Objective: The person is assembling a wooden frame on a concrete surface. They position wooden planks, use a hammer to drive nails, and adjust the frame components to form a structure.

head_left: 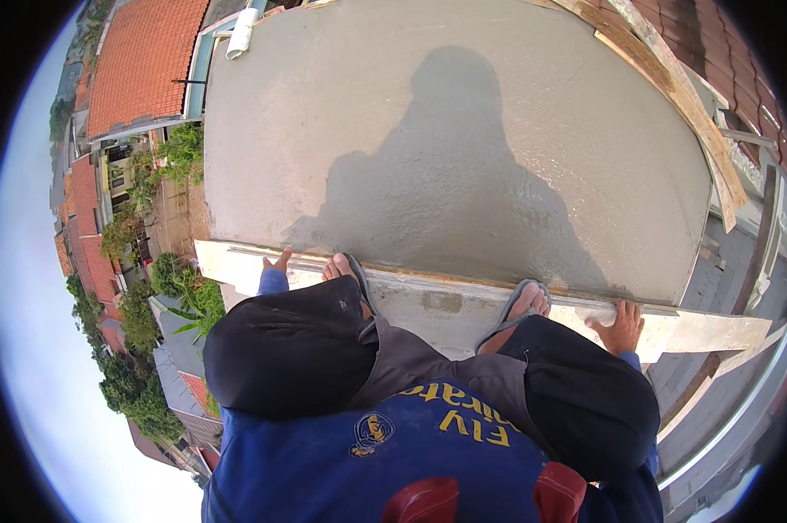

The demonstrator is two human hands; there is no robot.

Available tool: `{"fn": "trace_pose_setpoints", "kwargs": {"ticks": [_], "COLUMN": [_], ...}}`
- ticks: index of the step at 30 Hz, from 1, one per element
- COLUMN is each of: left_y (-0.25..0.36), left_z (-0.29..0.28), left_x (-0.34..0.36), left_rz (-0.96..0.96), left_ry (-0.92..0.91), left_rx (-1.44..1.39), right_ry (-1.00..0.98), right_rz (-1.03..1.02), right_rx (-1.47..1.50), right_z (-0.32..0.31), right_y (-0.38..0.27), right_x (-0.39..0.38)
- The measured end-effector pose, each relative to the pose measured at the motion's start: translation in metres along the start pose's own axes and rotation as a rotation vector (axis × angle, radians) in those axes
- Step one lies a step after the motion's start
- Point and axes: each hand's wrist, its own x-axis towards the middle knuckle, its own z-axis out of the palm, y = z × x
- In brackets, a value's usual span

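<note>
Smooth grey slab (pixel 280 113), boarded along its near edge

Left hand (pixel 277 261) and right hand (pixel 622 329) rest well apart on the pale board (pixel 698 331), fingers spread, grasping nothing visible, probably for balance. Sandalled feet (pixel 337 268) between them likely keep weight off the slab.

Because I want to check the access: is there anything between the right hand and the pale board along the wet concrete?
Nothing visible stands between them: the right hand already rests on the pale board. The sandalled right foot is farther left, not in between.
</note>
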Motion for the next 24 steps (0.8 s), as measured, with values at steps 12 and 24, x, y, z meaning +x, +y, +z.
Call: {"fn": "trace_pose_setpoints", "kwargs": {"ticks": [12, 24], "left_y": [-0.063, -0.033], "left_z": [0.100, 0.093], "left_x": [-0.071, -0.106], "left_rz": [-0.763, -0.856], "left_ry": [0.107, 0.147], "left_rx": [-0.591, -0.731], "right_ry": [-0.098, -0.047], "right_rz": [-0.437, -1.037], "right_rx": [-0.278, -0.251], "right_z": [-0.108, -0.179], "right_y": [-0.134, -0.449], "right_x": [0.067, 0.097]}}
